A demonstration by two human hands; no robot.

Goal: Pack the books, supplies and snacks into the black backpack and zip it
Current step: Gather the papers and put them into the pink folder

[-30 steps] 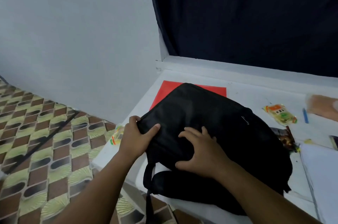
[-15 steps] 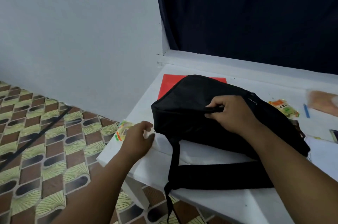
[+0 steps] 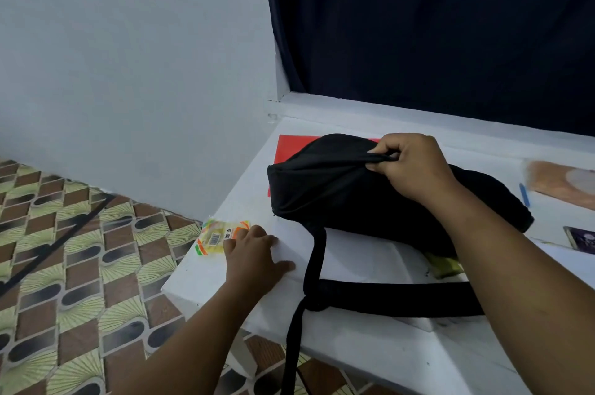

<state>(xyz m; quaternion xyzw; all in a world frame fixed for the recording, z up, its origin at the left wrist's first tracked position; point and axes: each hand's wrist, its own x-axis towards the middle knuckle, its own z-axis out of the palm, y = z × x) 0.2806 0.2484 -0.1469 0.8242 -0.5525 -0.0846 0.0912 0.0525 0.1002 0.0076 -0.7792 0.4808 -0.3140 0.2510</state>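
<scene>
The right hand point(image 3: 409, 166) pinches a fold of fabric on top of the black backpack point(image 3: 338, 191), which lies on the white table point(image 3: 370, 349), while the left hand point(image 3: 254, 259) rests flat, fingers spread, touching a snack packet point(image 3: 215, 236) at the table edge.

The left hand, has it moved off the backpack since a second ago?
Yes. The left hand has left the black backpack and now rests on the white table near its corner, touching the yellow snack packet.

Left hand point(image 3: 254, 257) now flat beside snack packet point(image 3: 219, 236), off backpack point(image 3: 338, 191).
</scene>
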